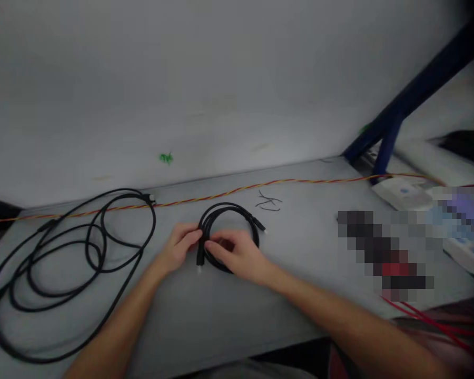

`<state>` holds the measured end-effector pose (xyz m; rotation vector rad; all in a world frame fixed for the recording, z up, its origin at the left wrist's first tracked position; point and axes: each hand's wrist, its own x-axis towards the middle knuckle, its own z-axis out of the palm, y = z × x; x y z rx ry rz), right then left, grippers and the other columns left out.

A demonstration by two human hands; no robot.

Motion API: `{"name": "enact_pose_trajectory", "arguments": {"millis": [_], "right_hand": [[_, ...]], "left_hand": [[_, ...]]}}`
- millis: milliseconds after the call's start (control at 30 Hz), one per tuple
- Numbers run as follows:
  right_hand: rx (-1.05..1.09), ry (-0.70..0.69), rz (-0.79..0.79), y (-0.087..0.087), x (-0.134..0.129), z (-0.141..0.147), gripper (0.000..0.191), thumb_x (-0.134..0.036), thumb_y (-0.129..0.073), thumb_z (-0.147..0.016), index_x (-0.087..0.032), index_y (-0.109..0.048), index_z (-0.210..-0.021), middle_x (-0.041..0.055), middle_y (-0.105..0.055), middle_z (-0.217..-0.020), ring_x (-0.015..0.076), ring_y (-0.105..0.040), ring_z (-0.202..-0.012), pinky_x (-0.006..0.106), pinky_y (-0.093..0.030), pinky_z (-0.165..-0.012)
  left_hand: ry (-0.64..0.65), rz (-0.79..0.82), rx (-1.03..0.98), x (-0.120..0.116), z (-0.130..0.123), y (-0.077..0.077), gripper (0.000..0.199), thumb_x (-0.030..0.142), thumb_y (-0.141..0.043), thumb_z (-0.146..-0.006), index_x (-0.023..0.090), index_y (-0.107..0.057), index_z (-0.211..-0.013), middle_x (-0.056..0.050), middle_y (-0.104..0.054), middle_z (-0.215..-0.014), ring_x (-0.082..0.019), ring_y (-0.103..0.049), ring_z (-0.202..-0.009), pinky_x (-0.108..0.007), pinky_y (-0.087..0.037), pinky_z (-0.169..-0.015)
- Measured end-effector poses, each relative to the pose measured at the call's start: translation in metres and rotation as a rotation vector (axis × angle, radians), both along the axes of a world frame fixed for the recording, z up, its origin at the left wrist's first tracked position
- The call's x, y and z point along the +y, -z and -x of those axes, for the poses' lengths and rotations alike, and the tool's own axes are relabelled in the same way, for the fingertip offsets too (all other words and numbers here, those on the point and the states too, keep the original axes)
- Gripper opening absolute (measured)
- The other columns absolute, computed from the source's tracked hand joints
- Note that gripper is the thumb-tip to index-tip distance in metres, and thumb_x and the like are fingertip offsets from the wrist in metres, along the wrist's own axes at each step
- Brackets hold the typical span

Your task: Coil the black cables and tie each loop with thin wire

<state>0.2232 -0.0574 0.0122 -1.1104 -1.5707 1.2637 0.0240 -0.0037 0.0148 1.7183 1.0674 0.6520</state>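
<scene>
Item: one coiled black cable (pixel 229 209), lying on the tabletop between the hands, lower plug (pixel 199 262) pointing toward the wearer, upper plug (pixel 259 224) pointing right. Left hand (pixel 177 245) and right hand (pixel 233 251) pinched the coil from either side.

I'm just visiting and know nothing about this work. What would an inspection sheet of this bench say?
Surface: grey bench top, a little scuffed.
Job's things: small black cable coil, plug ends showing.
Clutter: thin dark wire scraps; white box; a pixelated patch hides what lies there.
Hands: left hand and right hand both clasp the coil.
Cables: larger loose black cable at left; twisted red-and-yellow wire along the back; red wires at lower right.
Surroundings: pale wall with a green mark; blue metal strut.
</scene>
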Motion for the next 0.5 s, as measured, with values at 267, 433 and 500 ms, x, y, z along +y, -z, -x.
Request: {"name": "enact_pose_trajectory", "arguments": {"millis": [267,433,500], "right_hand": [[-0.083,0.153,-0.312,0.0081,-0.0019,-0.0016,0.019,-0.028,-0.064,-0.098,-0.024,-0.070,-0.115,0.0038,-0.064,-0.096,0.0152,-0.059,-0.073,0.030,-0.050,-0.068],[-0.094,0.131,-0.336,0.0046,-0.0012,-0.0037,0.012,-0.022,-0.060,-0.098,-0.023,-0.071,-0.101,0.0055,-0.062,-0.093,0.0188,-0.060,-0.080,0.033,-0.049,-0.071],[-0.081,0.116,-0.302,0.0047,-0.0002,-0.0040,0.011,-0.018,-0.057,-0.096,-0.022,-0.068,-0.098,0.0056,-0.062,-0.094,0.0197,-0.060,-0.083,0.033,-0.049,-0.073]], "left_hand": [[0.136,0.040,-0.050,0.0033,0.0013,-0.0100,0.036,0.047,-0.059,-0.090,0.016,-0.064,-0.074,0.002,-0.047,-0.066,-0.014,-0.043,-0.065,-0.026,-0.033,-0.060],[0.151,0.044,0.000,0.0007,-0.0002,-0.0070,0.041,0.054,-0.069,-0.085,0.017,-0.059,-0.070,0.003,-0.047,-0.064,-0.013,-0.042,-0.062,-0.025,-0.032,-0.057],[0.153,0.044,0.051,-0.0004,-0.0022,-0.0073,0.041,0.052,-0.078,-0.077,0.018,-0.058,-0.070,0.005,-0.046,-0.063,-0.012,-0.040,-0.061,-0.024,-0.030,-0.055]]}}
